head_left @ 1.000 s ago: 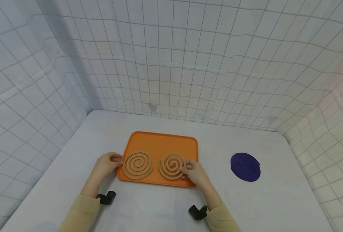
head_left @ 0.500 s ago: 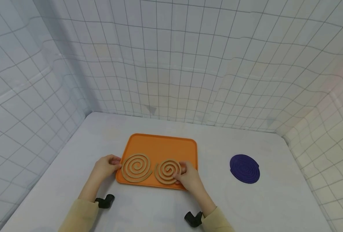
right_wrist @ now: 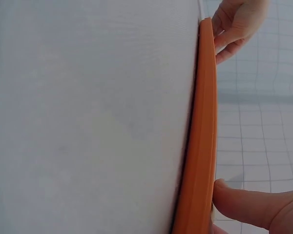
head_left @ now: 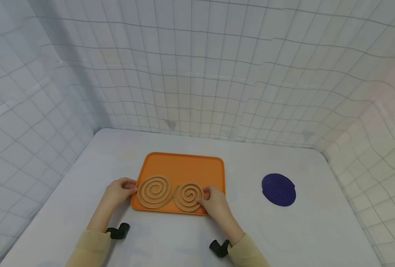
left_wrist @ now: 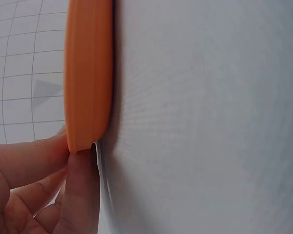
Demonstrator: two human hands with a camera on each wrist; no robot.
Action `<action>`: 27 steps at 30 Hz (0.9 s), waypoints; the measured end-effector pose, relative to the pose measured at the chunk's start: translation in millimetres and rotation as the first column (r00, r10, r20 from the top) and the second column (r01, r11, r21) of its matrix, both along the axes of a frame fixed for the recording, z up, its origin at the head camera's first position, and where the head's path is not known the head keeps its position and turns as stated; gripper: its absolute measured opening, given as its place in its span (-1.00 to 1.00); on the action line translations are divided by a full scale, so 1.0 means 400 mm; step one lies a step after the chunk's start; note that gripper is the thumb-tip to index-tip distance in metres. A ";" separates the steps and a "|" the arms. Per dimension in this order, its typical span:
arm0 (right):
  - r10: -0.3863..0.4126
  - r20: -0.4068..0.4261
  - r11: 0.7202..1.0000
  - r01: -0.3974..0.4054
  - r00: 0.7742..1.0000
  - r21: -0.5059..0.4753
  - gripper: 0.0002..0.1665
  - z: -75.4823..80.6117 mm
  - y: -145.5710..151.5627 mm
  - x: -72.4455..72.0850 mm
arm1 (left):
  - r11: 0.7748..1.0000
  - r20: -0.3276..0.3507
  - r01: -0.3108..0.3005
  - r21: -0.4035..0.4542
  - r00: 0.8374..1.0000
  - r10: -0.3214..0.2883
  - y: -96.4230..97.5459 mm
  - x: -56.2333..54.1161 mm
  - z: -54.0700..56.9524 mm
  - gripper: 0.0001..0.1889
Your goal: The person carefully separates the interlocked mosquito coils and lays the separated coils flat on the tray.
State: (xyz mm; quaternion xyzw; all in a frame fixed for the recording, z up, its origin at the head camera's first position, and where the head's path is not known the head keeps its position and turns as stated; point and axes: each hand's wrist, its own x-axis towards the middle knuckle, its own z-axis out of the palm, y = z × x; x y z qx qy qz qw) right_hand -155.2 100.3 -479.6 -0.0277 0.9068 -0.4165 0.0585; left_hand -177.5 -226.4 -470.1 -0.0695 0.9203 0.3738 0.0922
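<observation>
An orange tray (head_left: 184,163) lies on the white table in the head view. Two flat tan spirals rest on its near half, side by side. The left spiral (head_left: 155,189) is close to my left hand (head_left: 118,191), which pinches the tray's left edge, thumb on top and fingers low at the side in the left wrist view. My right hand (head_left: 216,203) pinches the right edge of the right spiral (head_left: 189,194), whose left end comes right up to the left spiral. In the right wrist view the tray's side wall (right_wrist: 201,126) hides the spirals.
A flat purple coil (head_left: 279,189) lies on the table (head_left: 244,163) to the right of the tray. White walls with a grid of dark lines (head_left: 197,74) enclose the table at the back and both sides. A black wrist mount (head_left: 118,231) sits on each wrist.
My right hand has shifted the right spiral leftward and slightly nearer, bringing it up beside the left spiral. The left hand keeps its hold on the tray's edge.
</observation>
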 end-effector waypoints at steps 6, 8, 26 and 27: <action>-0.007 -0.022 0.999 0.008 1.000 0.041 -0.56 0.001 -0.005 -0.001 | 1.000 0.006 -0.002 0.004 1.000 0.002 -0.004 -0.001 0.000 -0.65; -0.006 -0.019 0.999 0.006 1.000 0.044 -0.57 0.001 -0.003 -0.001 | 1.000 0.011 -0.006 0.003 1.000 0.006 -0.003 -0.001 0.000 -0.65; -0.050 0.120 0.982 0.071 0.992 -0.177 -0.56 0.060 0.130 -0.007 | 0.999 -0.138 0.005 -0.049 0.990 -0.012 0.049 0.020 0.031 -0.64; -0.064 0.114 0.981 0.083 0.992 -0.173 -0.56 0.061 0.139 -0.005 | 0.999 -0.158 0.008 -0.050 0.987 -0.016 0.057 0.023 0.038 -0.64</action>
